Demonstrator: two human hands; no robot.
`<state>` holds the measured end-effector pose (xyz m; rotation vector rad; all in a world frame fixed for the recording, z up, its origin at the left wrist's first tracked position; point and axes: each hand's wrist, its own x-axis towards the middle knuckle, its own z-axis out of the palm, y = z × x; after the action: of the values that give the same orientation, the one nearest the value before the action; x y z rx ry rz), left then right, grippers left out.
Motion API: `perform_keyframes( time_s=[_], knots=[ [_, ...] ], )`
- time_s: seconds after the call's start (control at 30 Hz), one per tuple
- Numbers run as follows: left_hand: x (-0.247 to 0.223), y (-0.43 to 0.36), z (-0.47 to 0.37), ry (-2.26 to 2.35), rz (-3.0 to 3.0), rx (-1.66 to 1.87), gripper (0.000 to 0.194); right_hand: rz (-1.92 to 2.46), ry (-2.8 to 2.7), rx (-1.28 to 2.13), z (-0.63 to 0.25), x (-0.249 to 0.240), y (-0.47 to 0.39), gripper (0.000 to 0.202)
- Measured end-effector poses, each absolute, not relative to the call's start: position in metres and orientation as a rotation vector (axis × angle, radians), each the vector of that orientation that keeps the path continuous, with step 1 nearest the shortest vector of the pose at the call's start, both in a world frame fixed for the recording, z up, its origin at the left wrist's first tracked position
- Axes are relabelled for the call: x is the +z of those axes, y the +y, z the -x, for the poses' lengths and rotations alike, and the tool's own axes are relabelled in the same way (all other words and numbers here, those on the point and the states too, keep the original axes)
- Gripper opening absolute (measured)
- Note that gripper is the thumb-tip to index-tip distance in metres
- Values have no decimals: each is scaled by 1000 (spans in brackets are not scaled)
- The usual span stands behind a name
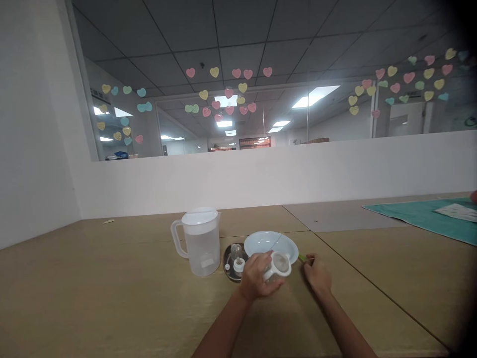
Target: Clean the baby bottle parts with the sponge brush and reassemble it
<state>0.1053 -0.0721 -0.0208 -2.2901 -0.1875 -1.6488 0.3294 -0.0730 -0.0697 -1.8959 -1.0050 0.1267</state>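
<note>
My left hand (257, 277) is wrapped round a small clear bottle with a white rim (280, 264), tilted so that its round mouth faces me. It is just in front of a white bowl (257, 242). To the right of the bowl, my right hand (317, 274) pinches a thin green stick-like piece (302, 258); its other end is not clear to see. Left of the bowl, a round dark metal tray (225, 257) bears a clear dome-shaped cap (236, 251), a white ring (239, 265) and a small white piece (227, 267). My left hand hides part of the tray.
A clear lidded pitcher (203, 246) stands left of the tray on the wooden table (112, 298). At the far right, a teal cloth (410, 216) bears a pale patterned item (457, 212), with part of another person's hand (473, 196) beside it. A white wall (179, 181) bounds the back.
</note>
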Motion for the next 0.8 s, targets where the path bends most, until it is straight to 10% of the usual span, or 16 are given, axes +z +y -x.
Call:
perform_keyframes(
  time_s=[0.53, 0.8],
  knots=[
    [-20, -77, -106, -593, 2657, -1319, 56, 2135, -1386, 162, -315, -57, -78, 21],
    [-16, -51, -72, -1015, 2342, -1769, 36, 2072, -1291, 20, -312, -47, -88, 18]
  ],
)
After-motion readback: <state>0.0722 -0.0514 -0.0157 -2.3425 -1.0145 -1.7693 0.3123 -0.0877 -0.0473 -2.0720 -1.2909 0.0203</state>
